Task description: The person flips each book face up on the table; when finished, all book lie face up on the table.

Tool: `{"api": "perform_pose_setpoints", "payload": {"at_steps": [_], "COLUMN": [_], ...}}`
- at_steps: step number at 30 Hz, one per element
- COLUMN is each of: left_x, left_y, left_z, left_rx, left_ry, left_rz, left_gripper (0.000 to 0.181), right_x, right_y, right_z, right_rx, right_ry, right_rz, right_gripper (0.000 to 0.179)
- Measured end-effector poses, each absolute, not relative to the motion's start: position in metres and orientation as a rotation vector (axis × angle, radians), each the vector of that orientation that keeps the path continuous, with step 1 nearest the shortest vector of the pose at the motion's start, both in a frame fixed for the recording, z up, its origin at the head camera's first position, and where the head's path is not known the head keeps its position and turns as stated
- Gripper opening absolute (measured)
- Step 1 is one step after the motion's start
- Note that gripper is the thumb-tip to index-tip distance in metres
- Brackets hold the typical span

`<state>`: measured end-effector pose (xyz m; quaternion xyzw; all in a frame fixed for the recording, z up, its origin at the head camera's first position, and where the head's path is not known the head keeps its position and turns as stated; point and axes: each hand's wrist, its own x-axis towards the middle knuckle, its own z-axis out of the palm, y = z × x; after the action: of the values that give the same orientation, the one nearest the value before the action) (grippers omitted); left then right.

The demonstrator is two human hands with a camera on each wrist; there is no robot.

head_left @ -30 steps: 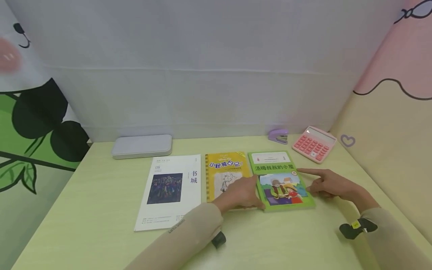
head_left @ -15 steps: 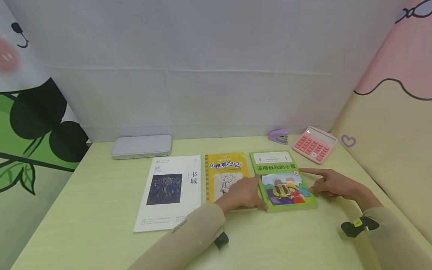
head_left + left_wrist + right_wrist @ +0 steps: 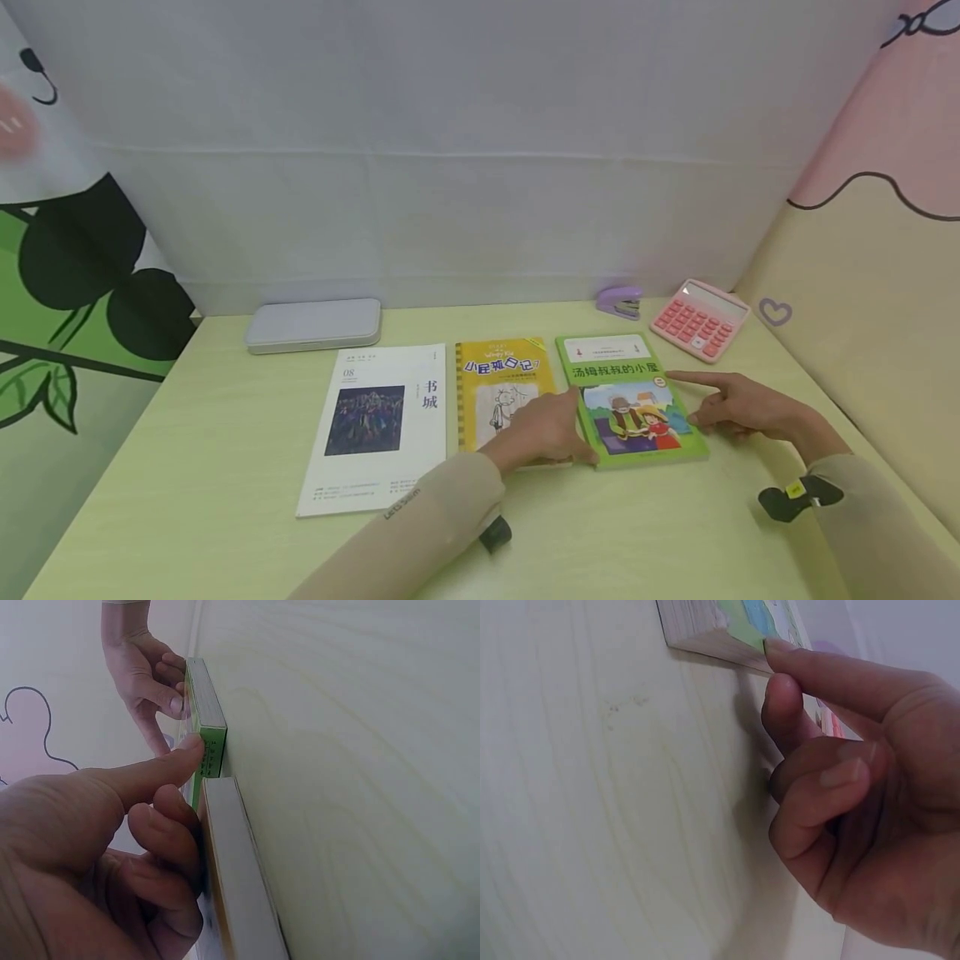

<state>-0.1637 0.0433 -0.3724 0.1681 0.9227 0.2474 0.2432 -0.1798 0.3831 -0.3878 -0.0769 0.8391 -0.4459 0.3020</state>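
A green storybook [image 3: 615,372] lies face up between my two hands in the head view. My left hand [image 3: 543,429] reaches across the yellow comic book [image 3: 495,371], its thumb and index finger spread along the green book's left side. In the left wrist view, the thumb [image 3: 169,766] touches the green spine [image 3: 214,750], and the other fingers bend over the yellow book's cover. My right hand [image 3: 750,408] is at the green book's right side, index finger straight and thumb lower down. Its remaining fingers are curled in, as the right wrist view shows.
A white magazine [image 3: 420,458] lies left of the yellow book. Along the back of the table [image 3: 202,433] stand a grey flat case [image 3: 315,323], a purple stapler [image 3: 619,302] and a pink calculator [image 3: 697,321]. Cloth walls close off the back and sides.
The green book has shifted slightly right together with both hands, widening the gap to the yellow book. In the last half second the movement is very small.
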Motion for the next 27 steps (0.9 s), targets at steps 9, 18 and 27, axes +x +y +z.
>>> {"api": "perform_pose_setpoints", "payload": {"at_steps": [9,18,27], "left_x": [-0.164,-0.164,-0.164], "left_y": [0.044,0.045,0.028], "left_z": [-0.372,-0.371,-0.368], "left_rx": [0.45,0.438,0.44], "left_ry": [2.521,2.529,2.523], "left_rz": [0.68,0.657,0.756], "left_gripper": [0.108,0.111,0.097], "right_x": [-0.181,-0.182,-0.18], "right_y": [0.383,0.383,0.38], "right_z": [-0.387,-0.387,-0.386], "right_rx": [-0.201,-0.2,-0.173], "right_ry": [2.221,2.228,2.309], "right_rz": [-1.179,-1.175,-1.171], "right_gripper": [0.081,0.081,0.077]}}
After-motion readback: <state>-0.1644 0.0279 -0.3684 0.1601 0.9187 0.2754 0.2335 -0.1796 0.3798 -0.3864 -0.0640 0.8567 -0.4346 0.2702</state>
